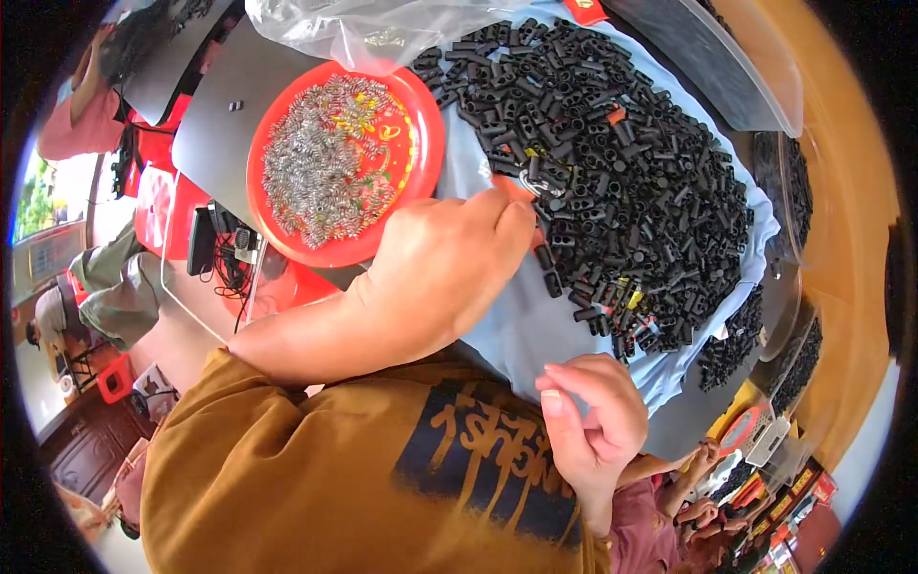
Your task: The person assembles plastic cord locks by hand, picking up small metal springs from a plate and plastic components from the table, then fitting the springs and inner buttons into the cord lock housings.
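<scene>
My left hand point(454, 263) reaches over the near left edge of a heap of black plastic tube pieces point(612, 182). Its fingers are closed, and an orange piece point(513, 188) shows at the fingertips beside a small shiny coil-like bit point(542, 186). What the hand grips is largely hidden. Left of it, a red round plate point(427, 143) bears a pile of small metal springs point(316, 163). Nearer my body, my right hand point(601, 421) is raised with curled fingers, thumb close to the index finger. Anything between them is too small to make out.
Light blue cloth point(535, 335) lies under the heap. A clear plastic bag point(335, 29) touches the plate's far side. Clear bins point(708, 67) line the right. A red stool point(277, 292) and cables stand at left. Other people's hands point(703, 459) work at lower right.
</scene>
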A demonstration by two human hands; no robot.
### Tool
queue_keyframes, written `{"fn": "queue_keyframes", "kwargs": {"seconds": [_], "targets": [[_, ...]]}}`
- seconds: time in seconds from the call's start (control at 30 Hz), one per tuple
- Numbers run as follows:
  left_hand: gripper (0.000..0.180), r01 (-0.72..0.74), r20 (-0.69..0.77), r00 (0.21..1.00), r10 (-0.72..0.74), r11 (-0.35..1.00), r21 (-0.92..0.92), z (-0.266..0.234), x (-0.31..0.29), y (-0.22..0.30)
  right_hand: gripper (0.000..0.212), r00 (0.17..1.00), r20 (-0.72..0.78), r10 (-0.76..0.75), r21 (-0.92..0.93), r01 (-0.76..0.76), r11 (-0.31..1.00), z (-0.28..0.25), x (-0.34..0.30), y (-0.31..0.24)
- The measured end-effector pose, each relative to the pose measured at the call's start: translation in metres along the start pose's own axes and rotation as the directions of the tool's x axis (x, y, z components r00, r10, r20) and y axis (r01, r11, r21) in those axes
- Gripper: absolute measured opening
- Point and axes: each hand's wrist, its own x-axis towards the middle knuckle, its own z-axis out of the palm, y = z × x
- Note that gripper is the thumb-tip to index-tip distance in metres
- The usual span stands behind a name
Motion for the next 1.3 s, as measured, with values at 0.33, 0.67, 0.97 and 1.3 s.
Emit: {"fn": "queue_keyframes", "kwargs": {"seconds": [0.33,0.67,0.97,1.3], "targets": [[0.023,-0.136,-0.111,0.990,0.091,0.843,-0.520,-0.011,0.001,0.016,0.023,0.987,-0.116,0.107,0.110,-0.094,0.989,-0.012,-0.012,-0.001],[0.027,-0.165,-0.023,0.969,0.245,0.578,-0.799,-0.005,0.001,0.053,0.038,0.960,-0.263,0.093,0.385,0.016,0.923,-0.017,-0.023,0.001],[0.029,-0.213,-0.035,0.947,0.318,0.544,-0.812,0.004,0.001,0.068,0.024,0.912,-0.316,0.262,0.640,0.001,0.769,-0.020,-0.041,-0.001],[0.026,-0.340,-0.176,0.923,0.342,0.509,-0.791,0.006,-0.004,0.061,0.022,0.919,-0.210,0.333,0.751,-0.067,0.657,-0.020,-0.039,-0.006]]}}
